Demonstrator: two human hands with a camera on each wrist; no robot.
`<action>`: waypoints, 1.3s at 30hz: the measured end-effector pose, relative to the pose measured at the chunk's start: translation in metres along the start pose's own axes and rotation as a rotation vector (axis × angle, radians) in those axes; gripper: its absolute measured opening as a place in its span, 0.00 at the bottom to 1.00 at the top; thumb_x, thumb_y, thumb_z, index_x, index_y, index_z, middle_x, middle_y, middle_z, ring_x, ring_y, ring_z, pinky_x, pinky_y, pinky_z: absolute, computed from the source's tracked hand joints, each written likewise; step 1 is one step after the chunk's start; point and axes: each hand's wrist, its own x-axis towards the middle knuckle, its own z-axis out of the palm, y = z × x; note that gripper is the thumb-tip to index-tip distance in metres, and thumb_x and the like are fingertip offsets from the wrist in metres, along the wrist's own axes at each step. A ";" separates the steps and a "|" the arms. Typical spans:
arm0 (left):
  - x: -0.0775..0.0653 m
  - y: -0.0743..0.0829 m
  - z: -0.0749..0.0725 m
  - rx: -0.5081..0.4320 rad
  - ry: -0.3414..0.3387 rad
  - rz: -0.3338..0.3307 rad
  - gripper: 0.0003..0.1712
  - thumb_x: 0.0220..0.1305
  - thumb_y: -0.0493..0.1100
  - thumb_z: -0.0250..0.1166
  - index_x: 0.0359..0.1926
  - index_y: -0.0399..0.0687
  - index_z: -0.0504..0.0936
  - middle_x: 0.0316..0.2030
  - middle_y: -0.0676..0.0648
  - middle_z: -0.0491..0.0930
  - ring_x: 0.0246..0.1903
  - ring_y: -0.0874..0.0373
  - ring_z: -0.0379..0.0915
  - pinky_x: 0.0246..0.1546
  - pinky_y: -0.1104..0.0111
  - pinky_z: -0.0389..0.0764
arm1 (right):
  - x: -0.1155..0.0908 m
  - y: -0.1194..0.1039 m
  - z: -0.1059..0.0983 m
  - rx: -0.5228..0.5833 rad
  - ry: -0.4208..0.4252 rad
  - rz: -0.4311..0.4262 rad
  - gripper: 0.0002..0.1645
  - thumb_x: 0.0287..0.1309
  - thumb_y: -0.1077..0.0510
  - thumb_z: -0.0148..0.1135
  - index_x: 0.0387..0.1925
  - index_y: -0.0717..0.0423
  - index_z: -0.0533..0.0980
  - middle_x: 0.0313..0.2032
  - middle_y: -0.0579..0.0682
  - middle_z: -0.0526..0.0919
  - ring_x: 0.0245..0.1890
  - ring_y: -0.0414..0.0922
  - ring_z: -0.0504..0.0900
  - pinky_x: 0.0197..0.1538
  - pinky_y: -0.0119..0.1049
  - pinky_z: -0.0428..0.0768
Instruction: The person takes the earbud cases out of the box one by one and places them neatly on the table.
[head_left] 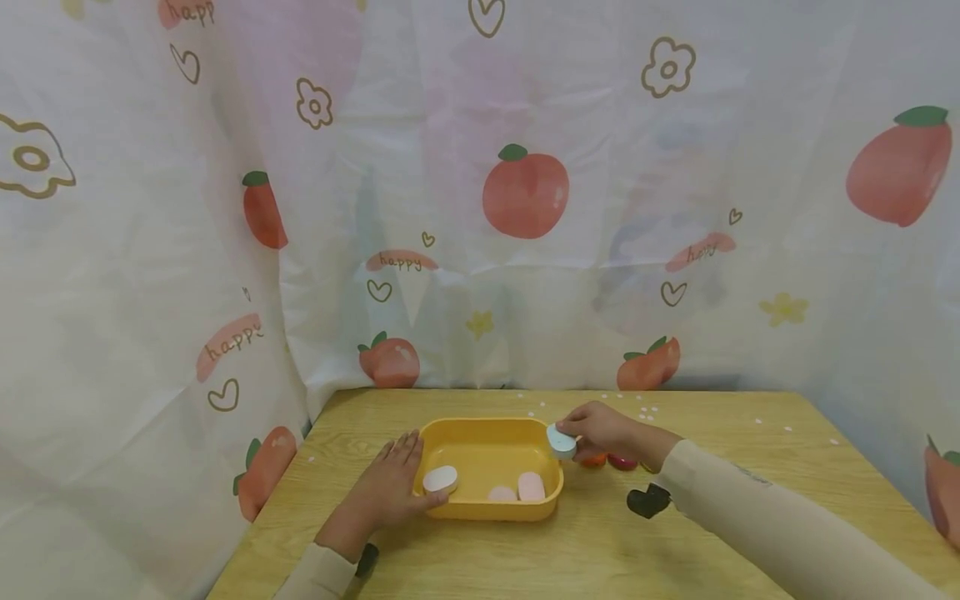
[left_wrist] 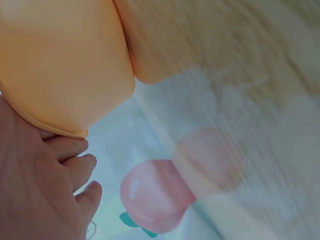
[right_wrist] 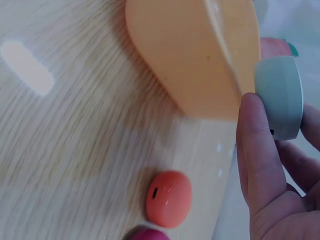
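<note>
A yellow plastic bin [head_left: 495, 510] sits on the wooden table. My left hand [head_left: 393, 482] rests along its left side, fingers extended by the rim and thumb over the front corner. The left wrist view shows those fingers against the bin's outer wall. My right hand [head_left: 600, 433] pinches a pale mint earbud case [right_wrist: 279, 97] between thumb and fingers, just over the bin's right rim. Inside the bin lie a white case [head_left: 440, 479] and two pink cases, one [head_left: 531, 487] leaning at the right, the other [head_left: 502, 494] partly hidden by the front wall.
Right of the bin, an orange case [right_wrist: 169, 199] and a magenta case [right_wrist: 150, 235] lie on the table [head_left: 480, 558], partly behind my right hand in the head view. Small white bits [head_left: 645, 412] dot the table's back. A fruit-printed curtain [head_left: 525, 317] hangs behind and at the sides.
</note>
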 end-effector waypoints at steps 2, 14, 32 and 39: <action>0.000 0.000 0.000 0.007 0.000 0.000 0.62 0.59 0.80 0.46 0.74 0.33 0.52 0.74 0.39 0.47 0.73 0.45 0.42 0.70 0.51 0.45 | -0.003 0.003 -0.004 0.011 -0.002 -0.012 0.18 0.71 0.59 0.54 0.48 0.72 0.77 0.37 0.55 0.83 0.35 0.47 0.82 0.39 0.44 0.84; 0.000 0.001 -0.001 0.047 -0.006 -0.004 0.63 0.59 0.82 0.41 0.74 0.34 0.52 0.74 0.39 0.48 0.73 0.44 0.41 0.70 0.49 0.45 | -0.016 0.019 -0.030 0.052 0.009 0.007 0.20 0.71 0.57 0.55 0.51 0.72 0.76 0.39 0.56 0.82 0.39 0.49 0.82 0.43 0.46 0.83; 0.000 0.001 0.001 0.059 -0.007 0.004 0.61 0.60 0.80 0.44 0.73 0.33 0.54 0.74 0.38 0.49 0.73 0.45 0.43 0.70 0.50 0.46 | -0.033 0.033 -0.053 0.065 0.079 0.060 0.24 0.70 0.56 0.55 0.56 0.74 0.72 0.39 0.55 0.82 0.37 0.49 0.83 0.42 0.46 0.83; 0.000 0.001 -0.002 0.060 -0.013 0.005 0.62 0.60 0.81 0.42 0.73 0.33 0.53 0.74 0.38 0.49 0.73 0.44 0.43 0.70 0.50 0.46 | -0.041 0.041 -0.068 0.067 0.110 0.074 0.27 0.71 0.55 0.55 0.59 0.75 0.70 0.41 0.57 0.80 0.41 0.50 0.83 0.47 0.51 0.81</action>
